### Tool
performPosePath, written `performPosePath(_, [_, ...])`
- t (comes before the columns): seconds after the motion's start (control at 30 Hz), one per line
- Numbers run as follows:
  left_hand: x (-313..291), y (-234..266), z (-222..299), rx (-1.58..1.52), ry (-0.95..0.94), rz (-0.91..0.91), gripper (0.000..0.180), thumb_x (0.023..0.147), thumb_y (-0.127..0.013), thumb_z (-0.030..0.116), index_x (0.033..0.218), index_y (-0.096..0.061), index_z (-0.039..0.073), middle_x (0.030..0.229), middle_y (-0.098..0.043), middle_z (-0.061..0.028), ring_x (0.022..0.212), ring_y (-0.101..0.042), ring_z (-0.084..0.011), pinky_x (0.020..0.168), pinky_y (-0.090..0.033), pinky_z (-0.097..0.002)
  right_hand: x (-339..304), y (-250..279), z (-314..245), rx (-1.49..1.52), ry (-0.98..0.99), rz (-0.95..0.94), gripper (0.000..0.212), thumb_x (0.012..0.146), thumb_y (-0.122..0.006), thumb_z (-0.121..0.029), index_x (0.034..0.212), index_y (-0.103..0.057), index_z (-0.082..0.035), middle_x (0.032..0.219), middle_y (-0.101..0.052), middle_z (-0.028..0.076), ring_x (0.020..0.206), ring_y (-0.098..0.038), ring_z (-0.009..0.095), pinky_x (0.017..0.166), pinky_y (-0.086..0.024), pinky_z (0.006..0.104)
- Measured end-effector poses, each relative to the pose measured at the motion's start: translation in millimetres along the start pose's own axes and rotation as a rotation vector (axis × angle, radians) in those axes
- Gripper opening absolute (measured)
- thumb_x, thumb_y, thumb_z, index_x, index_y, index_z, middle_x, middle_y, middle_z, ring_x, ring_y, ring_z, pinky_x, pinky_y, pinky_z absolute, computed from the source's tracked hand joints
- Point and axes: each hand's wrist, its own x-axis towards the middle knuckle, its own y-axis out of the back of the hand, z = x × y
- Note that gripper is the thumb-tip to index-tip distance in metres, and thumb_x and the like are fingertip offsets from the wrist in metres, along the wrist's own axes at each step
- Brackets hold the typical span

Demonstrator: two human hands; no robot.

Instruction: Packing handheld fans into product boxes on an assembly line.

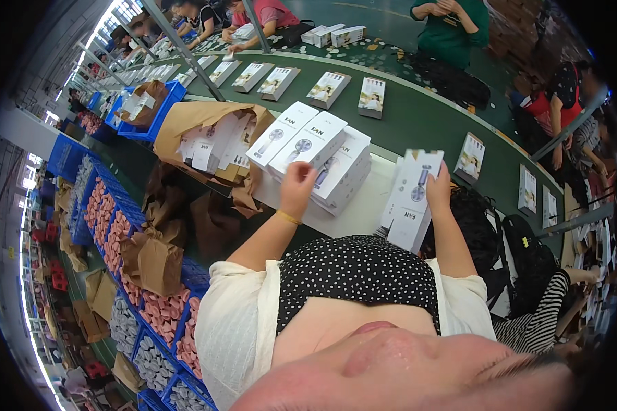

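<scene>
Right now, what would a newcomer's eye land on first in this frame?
The white boxes: the right hand holds one box upright at the table's near edge, while the left hand rests on a stack of boxes at centre. Behind them, a green conveyor carries a row of boxes; blue crates line the left.

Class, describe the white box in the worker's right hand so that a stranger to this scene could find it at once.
Start at the long green conveyor belt, then drop to the white worktop before the person. Right of the stack of white boxes, the right hand grips one white box: alone lifted and upright, not lying flat.
</scene>
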Motion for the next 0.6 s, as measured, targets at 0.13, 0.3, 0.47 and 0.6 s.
performPosePath(0.13, [6.8, -44.7, 9.1, 0.016, 0.248, -0.367, 0.043, 0.087, -0.053, 0.027, 0.117, -0.044, -0.001, 0.101, -0.058, -0.0130, 0.087, -0.056, -0.0157, 0.073, -0.045, -0.0262, -25.9, 0.0, -67.9, 0.341, 0.015, -0.104, 0.039, 0.078, -0.050, -0.004, 0.117, -0.044, -0.001, 0.101, -0.054, 0.013, 0.088, -0.055, 0.019, 0.078, -0.044, 0.0306])
performPosePath(0.3, [1.8, -74.2, 31.7, -0.113, 0.400, -0.389, 0.043, 0.086, -0.055, 0.029, 0.113, -0.045, -0.003, 0.095, -0.059, -0.0111, 0.084, -0.055, -0.0143, 0.071, -0.044, -0.0249, -70.0, 5.9, -115.4, 0.536, 0.068, -0.290, 0.031, 0.072, -0.048, -0.003, 0.103, -0.047, -0.003, 0.085, -0.053, 0.007, 0.072, -0.051, 0.013, 0.066, -0.044, 0.0270])
performPosePath(0.47, [5.5, -80.0, 35.4, -0.209, 0.367, -0.338, 0.030, 0.081, -0.063, 0.023, 0.097, -0.051, 0.001, 0.083, -0.059, -0.0042, 0.074, -0.054, -0.0097, 0.065, -0.043, -0.0213, -78.2, 6.8, -134.1, 0.564, -0.012, -0.285, 0.027, 0.068, -0.043, 0.002, 0.094, -0.045, -0.003, 0.076, -0.050, 0.009, 0.070, -0.048, 0.016, 0.065, -0.042, 0.0284])
performPosePath(0.6, [1.8, -79.1, 34.5, -0.295, 0.402, -0.337, 0.027, 0.081, -0.064, 0.023, 0.092, -0.056, 0.000, 0.082, -0.060, -0.0045, 0.074, -0.055, -0.0099, 0.067, -0.044, -0.0218, -85.0, -2.1, -131.9, 0.559, 0.020, -0.211, 0.028, 0.066, -0.041, 0.004, 0.093, -0.043, -0.003, 0.076, -0.051, 0.011, 0.072, -0.048, 0.016, 0.065, -0.042, 0.0291])
